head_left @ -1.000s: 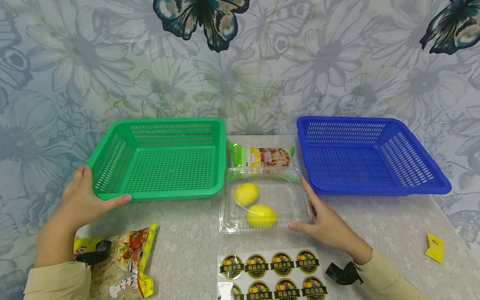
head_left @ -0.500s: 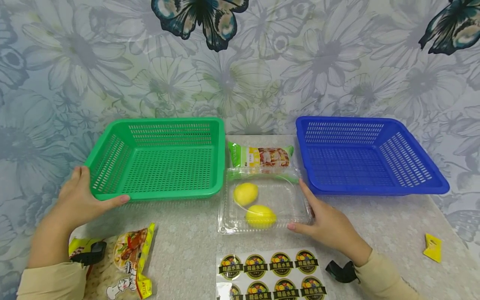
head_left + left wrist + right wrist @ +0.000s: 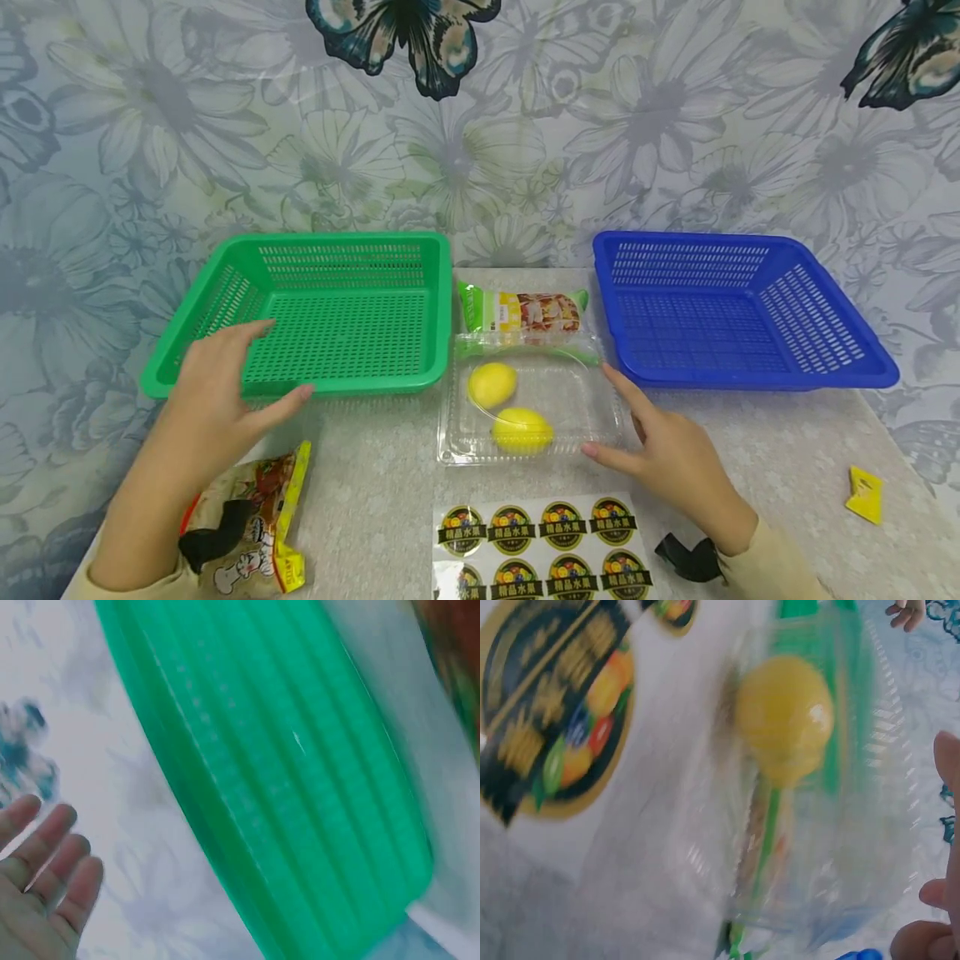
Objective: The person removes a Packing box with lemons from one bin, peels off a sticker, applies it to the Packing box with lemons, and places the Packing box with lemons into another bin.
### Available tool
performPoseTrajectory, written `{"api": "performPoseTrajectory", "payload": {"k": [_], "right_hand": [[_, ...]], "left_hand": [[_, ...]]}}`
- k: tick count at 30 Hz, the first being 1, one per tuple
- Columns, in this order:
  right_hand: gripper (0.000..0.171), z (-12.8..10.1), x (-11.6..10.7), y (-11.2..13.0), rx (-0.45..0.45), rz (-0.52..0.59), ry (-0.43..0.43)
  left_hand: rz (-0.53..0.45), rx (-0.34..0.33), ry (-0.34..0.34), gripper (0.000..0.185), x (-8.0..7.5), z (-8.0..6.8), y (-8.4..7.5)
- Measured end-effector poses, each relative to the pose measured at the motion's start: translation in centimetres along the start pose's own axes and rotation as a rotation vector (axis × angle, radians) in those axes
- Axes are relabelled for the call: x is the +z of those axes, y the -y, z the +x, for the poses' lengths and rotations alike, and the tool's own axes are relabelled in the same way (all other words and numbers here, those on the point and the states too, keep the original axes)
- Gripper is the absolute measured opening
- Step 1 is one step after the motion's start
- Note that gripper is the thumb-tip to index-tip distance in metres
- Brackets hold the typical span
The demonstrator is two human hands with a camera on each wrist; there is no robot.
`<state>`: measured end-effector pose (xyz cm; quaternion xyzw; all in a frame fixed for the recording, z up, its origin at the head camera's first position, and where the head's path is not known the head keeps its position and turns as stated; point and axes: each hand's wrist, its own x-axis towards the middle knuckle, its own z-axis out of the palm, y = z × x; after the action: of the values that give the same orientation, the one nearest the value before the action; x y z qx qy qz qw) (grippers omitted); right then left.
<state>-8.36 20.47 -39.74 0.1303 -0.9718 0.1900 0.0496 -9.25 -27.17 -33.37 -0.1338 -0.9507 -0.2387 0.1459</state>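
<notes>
Lying in the ridged clear plastic box [image 3: 577,400] — 2 oval lemons [image 3: 522,430].

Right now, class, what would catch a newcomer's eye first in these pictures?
The big green basket on the left and blue basket on the right would likely draw the eye first. Next, two bright yellow fruits show through the clear plastic box in the middle, beside the right hand.

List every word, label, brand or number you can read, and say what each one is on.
"精品水果": repeated on the sticker sheet; the tiny line beneath is too small to read.
Green-ended packet: print too small to read.
Bag with the cook figure: print too small.
Yellow wrapper: marks too small.
</notes>
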Motion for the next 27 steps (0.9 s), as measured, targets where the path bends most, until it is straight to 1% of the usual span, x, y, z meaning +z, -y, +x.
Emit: {"api": "performPoseTrajectory", "payload": {"k": [2,3,6,10,12,14,17,20,23,24,27], "right_hand": [[0.092,-0.3,-0.2,0.3,-0.028,0.039,-0.046],[0.089,-0.5,-0.2,0.5,-0.047,0.074,-0.068],[0.08,-1.0,-0.1,1.0,-0.11,0.227,-0.103],[0.077,-1.7,0.5,1.6,-0.208,0.413,-0.11],[0.075,-2.0,0.8,1.9,-0.252,0.461,-0.098],[0.073,-2.2,1.1,2.2,-0.326,0.491,-0.094],[0.064,-2.5,1.7,2.6,-0.433,0.509,-0.048],[0.055,-2.8,2.2,3.1,-0.51,0.491,0.02],[0.05,-3.0,2.7,3.6,-0.525,0.438,0.106],[0.05,-3.1,2.9,3.8,-0.517,0.414,0.136],[0.051,-3.2,3.3,4.3,-0.461,0.349,0.233]], "left_hand": [[-0.016,0.069,-0.011,0.078,0.9,-0.4,-1.9],[-0.023,0.086,0.003,0.074,1.3,-0.7,-2.7],[-0.067,0.092,0.094,0.066,2.5,-1.5,-4.7],[-0.142,0.059,0.231,0.051,4.4,-2.4,-6.0],[-0.167,0.067,0.273,0.043,5.4,-2.9,-6.3],[-0.156,0.07,0.334,0.038,6.2,-3.3,-6.6],[-0.123,0.088,0.426,0.038,7.3,-3.9,-7.0],[-0.107,0.102,0.518,0.048,8.2,-4.4,-7.2],[-0.137,0.09,0.589,0.052,9.0,-4.6,-7.3],[-0.147,0.089,0.604,0.053,9.3,-4.7,-7.3],[-0.147,0.095,0.62,0.054,10.3,-5.0,-7.6]]}}
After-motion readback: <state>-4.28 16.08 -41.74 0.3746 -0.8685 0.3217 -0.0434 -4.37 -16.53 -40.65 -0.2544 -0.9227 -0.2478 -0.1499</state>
